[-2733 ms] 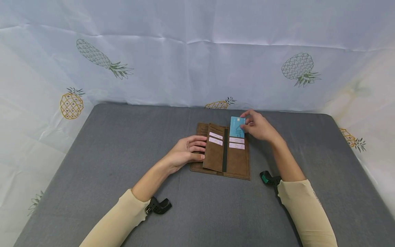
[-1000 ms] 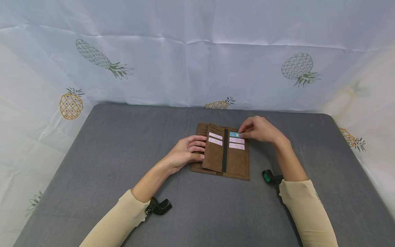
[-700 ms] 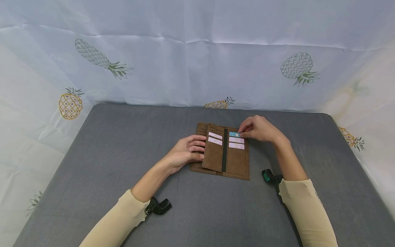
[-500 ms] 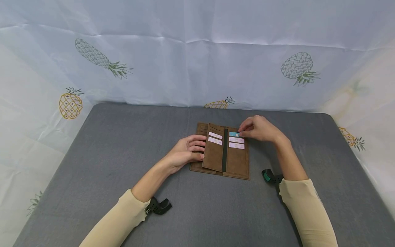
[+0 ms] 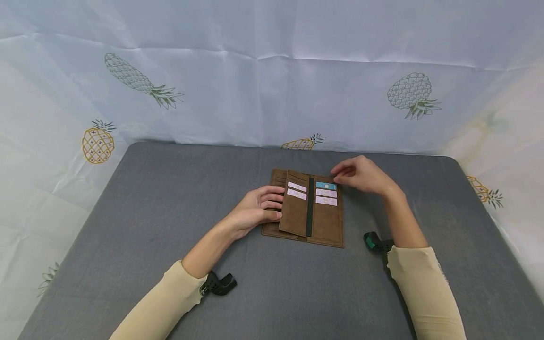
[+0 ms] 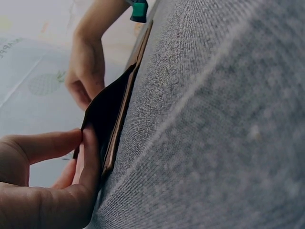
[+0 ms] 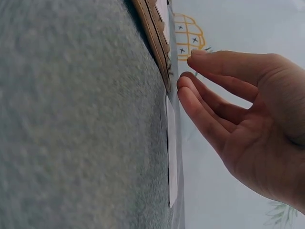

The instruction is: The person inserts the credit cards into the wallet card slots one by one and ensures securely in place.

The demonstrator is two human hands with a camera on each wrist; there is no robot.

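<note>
An open brown wallet (image 5: 328,224) lies on the grey table, its inner flap (image 5: 293,217) lifted a little at the left. My left hand (image 5: 252,210) pinches the flap's left edge between thumb and fingers, as the left wrist view shows with the flap (image 6: 107,102) raised off the cover. A blue card (image 5: 321,186) sits in the top right slot with only its upper strip showing. Below it are two pale cards (image 5: 326,197), and two more (image 5: 296,190) are in the flap. My right hand (image 5: 363,175) hovers just off the wallet's upper right corner, fingers loosely bent and holding nothing.
A grey cloth-covered table (image 5: 170,198) spreads around the wallet. Behind it hangs a pale curtain (image 5: 238,99) with pineapple prints. Black wrist devices sit at the left sleeve (image 5: 178,288) and the right sleeve (image 5: 418,278).
The blue card, tall above its slot at first, has slid down into it. My right hand has since let go and drawn back up and right. My left hand has stayed put.
</note>
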